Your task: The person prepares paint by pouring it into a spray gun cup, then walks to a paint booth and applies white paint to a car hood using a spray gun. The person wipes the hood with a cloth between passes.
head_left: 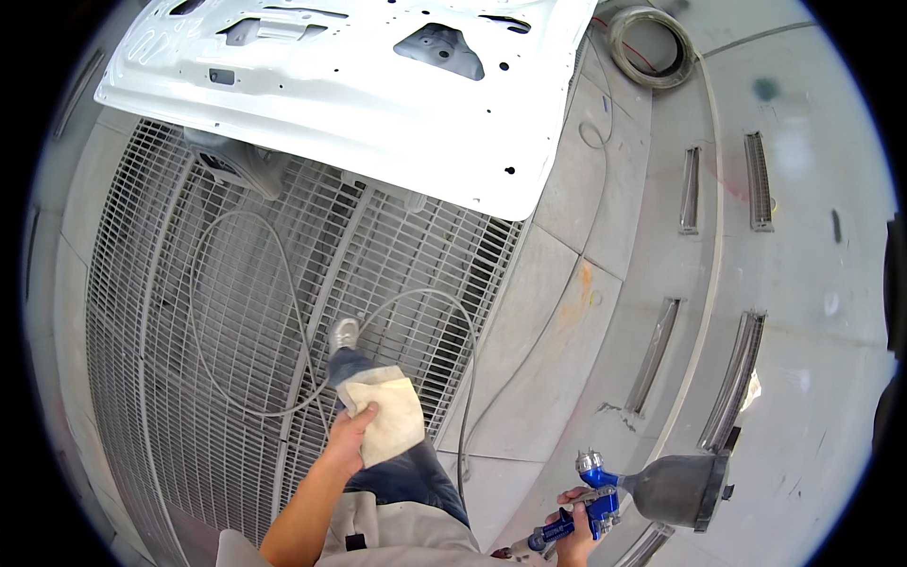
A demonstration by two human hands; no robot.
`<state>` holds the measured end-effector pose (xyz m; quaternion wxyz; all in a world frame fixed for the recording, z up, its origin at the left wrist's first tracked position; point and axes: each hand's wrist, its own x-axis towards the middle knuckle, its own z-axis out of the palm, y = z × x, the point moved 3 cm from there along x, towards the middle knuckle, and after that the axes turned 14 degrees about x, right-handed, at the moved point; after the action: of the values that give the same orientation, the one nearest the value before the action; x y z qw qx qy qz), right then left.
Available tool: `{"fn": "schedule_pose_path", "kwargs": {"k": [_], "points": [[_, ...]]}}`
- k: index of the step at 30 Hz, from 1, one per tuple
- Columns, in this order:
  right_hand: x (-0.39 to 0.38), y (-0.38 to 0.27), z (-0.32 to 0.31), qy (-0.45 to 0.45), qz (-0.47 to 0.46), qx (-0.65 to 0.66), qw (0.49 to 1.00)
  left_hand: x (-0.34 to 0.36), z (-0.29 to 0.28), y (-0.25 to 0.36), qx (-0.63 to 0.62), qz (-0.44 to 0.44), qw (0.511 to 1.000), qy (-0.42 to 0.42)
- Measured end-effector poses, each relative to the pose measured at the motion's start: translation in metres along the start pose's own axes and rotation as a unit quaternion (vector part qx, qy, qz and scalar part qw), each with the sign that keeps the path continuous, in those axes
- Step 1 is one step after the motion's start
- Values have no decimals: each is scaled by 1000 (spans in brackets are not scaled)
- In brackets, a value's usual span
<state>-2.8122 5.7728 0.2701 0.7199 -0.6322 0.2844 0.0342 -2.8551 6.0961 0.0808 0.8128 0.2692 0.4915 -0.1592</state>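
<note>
My left hand grips a cream folded cloth, thumb on top, held over my legs. My right hand at the lower right holds a blue spray gun with a silver head and a dark grey cup lying sideways toward the right; a hose fitting is at the bottom of its handle. At the top of the view, beyond both hands, a white painted vehicle panel with cut-outs and holes lies horizontally on a grey stand, which is mostly hidden under it.
My foot is on a metal floor grating, crossed by a looped grey hose. Pale floor plates border it. At the right are a wall with slotted fixtures and a coiled hose at the top.
</note>
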Motion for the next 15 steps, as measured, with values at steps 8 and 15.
{"fn": "schedule_pose_path", "kwargs": {"k": [8,15], "points": [[-27,27,96,-35,14,-48,998,-28,-96,51,19,-3,996,84],[-59,33,308,-140,37,-72,987,-78,-238,218,-22,112,978,174]]}}
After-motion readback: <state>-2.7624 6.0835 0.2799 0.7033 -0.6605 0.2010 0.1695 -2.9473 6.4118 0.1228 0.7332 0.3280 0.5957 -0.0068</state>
